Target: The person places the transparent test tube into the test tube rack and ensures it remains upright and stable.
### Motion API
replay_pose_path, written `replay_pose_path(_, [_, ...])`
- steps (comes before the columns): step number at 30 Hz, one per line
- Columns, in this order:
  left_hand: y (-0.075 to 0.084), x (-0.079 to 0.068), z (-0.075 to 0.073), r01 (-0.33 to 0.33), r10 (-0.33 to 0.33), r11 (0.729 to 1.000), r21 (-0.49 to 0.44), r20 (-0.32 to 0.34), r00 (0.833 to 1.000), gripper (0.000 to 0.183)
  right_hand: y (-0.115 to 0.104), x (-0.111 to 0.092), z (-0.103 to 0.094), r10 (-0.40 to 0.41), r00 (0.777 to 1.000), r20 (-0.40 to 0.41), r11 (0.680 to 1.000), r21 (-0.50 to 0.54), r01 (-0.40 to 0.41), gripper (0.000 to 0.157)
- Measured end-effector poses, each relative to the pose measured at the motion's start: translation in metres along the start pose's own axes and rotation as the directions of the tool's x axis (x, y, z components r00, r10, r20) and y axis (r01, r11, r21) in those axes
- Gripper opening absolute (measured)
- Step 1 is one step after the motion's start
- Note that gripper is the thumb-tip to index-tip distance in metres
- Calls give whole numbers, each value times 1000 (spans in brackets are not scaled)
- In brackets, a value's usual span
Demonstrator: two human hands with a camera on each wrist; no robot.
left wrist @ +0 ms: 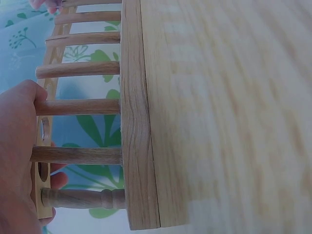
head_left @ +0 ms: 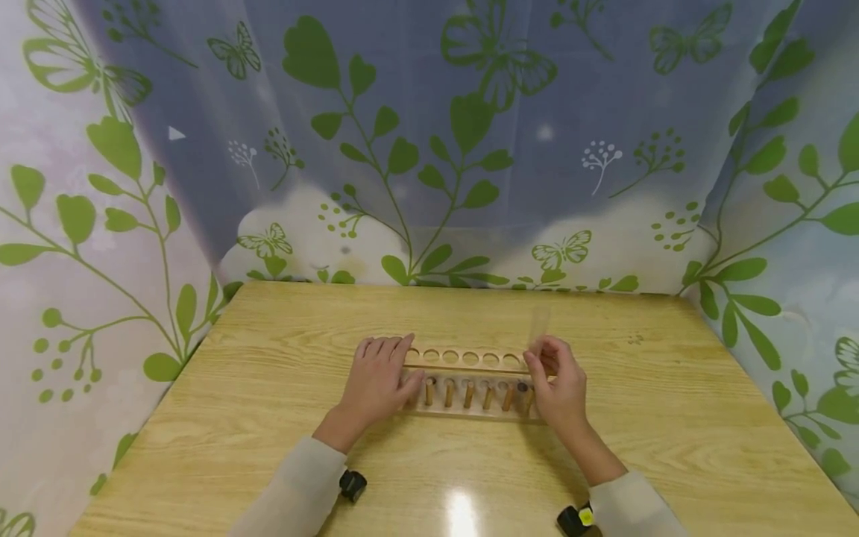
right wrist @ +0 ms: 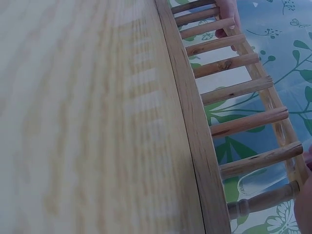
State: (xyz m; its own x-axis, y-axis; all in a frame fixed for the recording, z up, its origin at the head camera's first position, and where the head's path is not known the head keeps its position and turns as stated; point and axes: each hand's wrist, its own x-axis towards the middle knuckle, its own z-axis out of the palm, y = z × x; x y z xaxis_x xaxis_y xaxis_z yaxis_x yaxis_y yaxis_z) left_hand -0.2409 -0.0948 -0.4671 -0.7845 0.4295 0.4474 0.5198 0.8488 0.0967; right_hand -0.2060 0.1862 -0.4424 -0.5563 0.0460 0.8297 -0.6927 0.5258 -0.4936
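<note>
A wooden test tube rack [head_left: 463,367] stands on the table, with a row of round holes in its top bar and a row of upright pegs [head_left: 468,395] along the front. My left hand [head_left: 377,377] grips the rack's left end, fingers over the top bar and thumb at the near side. At the right end, my right hand [head_left: 562,382] pinches a clear test tube [head_left: 540,322], whose upper part shows faint and blurred above the fingers. Low between the pegs in the right wrist view appears a transparent rounded end [right wrist: 246,183].
The wood-grain table [head_left: 282,328] extends around the rack on all sides. Behind it hangs a curtain [head_left: 416,186] printed with leaves and butterflies, with similar cloth at left and right. A black wrist device [head_left: 352,485] sits by the left sleeve.
</note>
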Motion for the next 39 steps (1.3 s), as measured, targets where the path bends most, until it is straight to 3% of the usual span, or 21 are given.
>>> replay_pose_path(19, [1,0,0,-20,20,1000,5,-23,1000,59,-2,0,-3,46,998,33,998,-36,-45,27])
replay_pose_path(29, [0,2,0,-7,7,1000,13,-1,1000,59,-2,0,-3,52,998,41,998,-29,-50,26])
replay_pose_path(39, [2,0,-3,-2,2,1000,6,-5,1000,59,-5,-1,-4,112,991,79,993,-35,-110,24])
